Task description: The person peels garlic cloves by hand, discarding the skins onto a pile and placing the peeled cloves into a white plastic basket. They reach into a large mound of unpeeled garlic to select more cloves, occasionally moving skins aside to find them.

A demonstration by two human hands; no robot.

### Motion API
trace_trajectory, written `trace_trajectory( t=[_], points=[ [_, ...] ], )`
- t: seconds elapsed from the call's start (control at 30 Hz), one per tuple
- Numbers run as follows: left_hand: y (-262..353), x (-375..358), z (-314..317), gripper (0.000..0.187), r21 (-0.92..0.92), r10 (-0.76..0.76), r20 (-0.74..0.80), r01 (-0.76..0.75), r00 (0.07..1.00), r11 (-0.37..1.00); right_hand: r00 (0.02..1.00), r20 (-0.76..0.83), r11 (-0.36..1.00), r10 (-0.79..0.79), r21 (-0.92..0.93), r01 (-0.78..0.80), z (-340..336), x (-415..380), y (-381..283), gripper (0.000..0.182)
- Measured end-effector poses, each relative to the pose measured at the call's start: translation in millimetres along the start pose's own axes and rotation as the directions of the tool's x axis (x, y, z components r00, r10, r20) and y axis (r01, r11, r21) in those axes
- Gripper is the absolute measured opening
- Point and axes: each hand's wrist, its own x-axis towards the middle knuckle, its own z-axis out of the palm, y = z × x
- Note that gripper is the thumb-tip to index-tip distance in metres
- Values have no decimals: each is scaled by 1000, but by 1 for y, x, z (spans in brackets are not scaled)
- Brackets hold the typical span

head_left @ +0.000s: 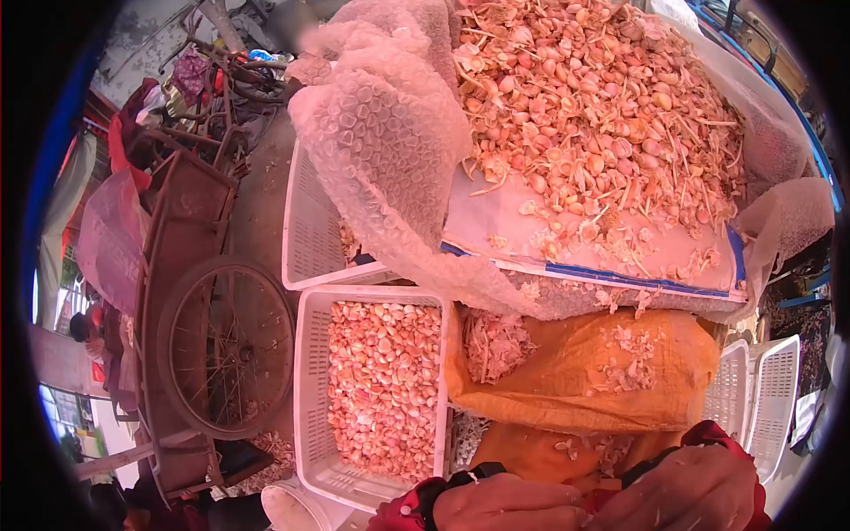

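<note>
My left hand is at the bottom edge, coming out of a red sleeve with a dark cuff. Close by to its right, my right hand lies low in front of an orange woven sack. The backs of both hands show, but the fingers are cut off or hidden, so what they hold is not visible. Left of the sack, a white plastic crate contains many peeled-looking garlic cloves. Beyond the sack, a large heap of loose garlic cloves with dry skins and stalks covers a blue-edged board.
Bubble wrap drapes around the heap. Another white crate stands behind the first, and more crates are at the right. A cart wheel is at the left. A white bucket sits near the bottom.
</note>
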Motion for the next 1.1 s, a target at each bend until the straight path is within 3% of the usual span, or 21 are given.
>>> trace_trajectory(
  t=[0.1,0.23,0.33,0.4,0.47,0.53,0.57,0.63,0.77,0.87,0.93,1.1],
  points=[
    [6,5,14,22,-65,84,6,-83,996,994,995,-7,981,-101,-170,98,0,1,-6,11],
    [2,2,12,22,-110,217,6,-215,976,970,988,-5,955,-153,-260,147,4,-2,-7,11],
    [6,5,14,21,118,140,-101,-127,985,985,982,-19,921,-188,-352,169,10,-8,-3,12],
    [8,-5,7,26,236,63,-140,-29,988,971,983,-66,895,-171,-427,127,12,-11,13,12],
    [-26,-18,-20,36,225,92,-57,-77,994,971,990,-111,884,-88,-467,26,9,-6,34,15],
    [-44,-21,-17,39,181,30,-142,-4,989,983,985,-165,862,50,-492,-126,2,0,58,20],
    [-47,-12,-13,37,169,-40,-244,83,969,982,977,-190,853,102,-488,-184,2,1,62,21],
    [-46,-7,-21,36,231,-124,-305,200,944,952,957,-226,846,180,-462,-268,5,6,67,24],
    [-37,-11,-46,41,343,-297,-220,359,929,868,941,-174,842,292,-420,-339,1,7,71,29],
    [-37,-12,-54,38,219,-398,-196,436,896,873,939,-143,854,313,-389,-345,2,3,77,32],
    [-35,-12,-56,37,246,-447,-162,475,880,845,948,-144,865,284,-389,-318,1,0,86,33],
    [-29,-18,-56,42,137,-567,-285,618,773,774,866,-248,898,435,53,-436,11,-6,96,29]
  ],
)
